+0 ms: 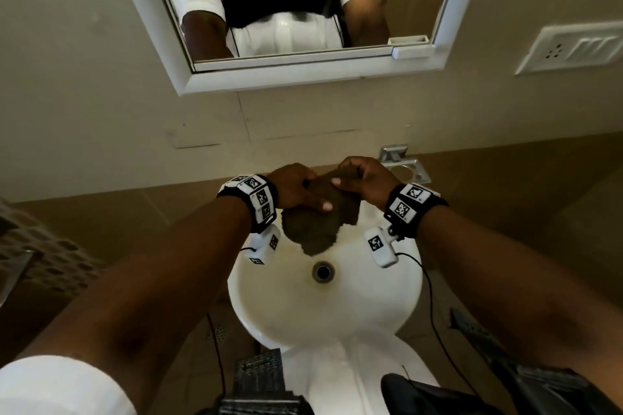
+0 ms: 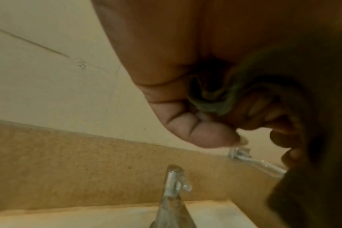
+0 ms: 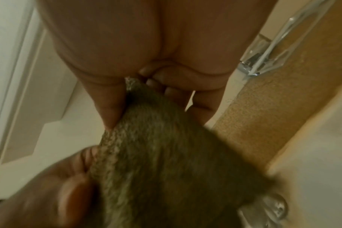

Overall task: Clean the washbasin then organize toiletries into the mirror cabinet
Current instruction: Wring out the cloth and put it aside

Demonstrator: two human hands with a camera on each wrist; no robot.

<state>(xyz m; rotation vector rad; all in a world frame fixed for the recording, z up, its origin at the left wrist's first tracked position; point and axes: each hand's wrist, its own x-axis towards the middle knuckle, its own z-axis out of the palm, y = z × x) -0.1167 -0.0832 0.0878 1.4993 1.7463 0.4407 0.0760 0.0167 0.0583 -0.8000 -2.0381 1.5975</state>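
Observation:
Both hands hold a brown-grey cloth (image 1: 317, 219) above the back of the white washbasin (image 1: 269, 307). My left hand (image 1: 296, 189) grips its left side, fingers curled round the fabric (image 2: 211, 98). My right hand (image 1: 360, 178) pinches its upper right end, thumb against the cloth (image 3: 166, 146). The cloth hangs bunched down toward the drain (image 1: 323, 271). The chrome tap (image 2: 172, 192) stands below the hands in the left wrist view; the cloth hides it in the head view. The mirror cabinet (image 1: 303, 71) hangs on the wall above, its door closed.
A chrome wall holder (image 1: 406, 168) is fixed right of the basin. A white switch plate (image 1: 573, 47) sits on the right wall. A small white shelf (image 1: 413, 47) juts from the cabinet's lower right. A perforated basket (image 1: 37, 246) is at the far left.

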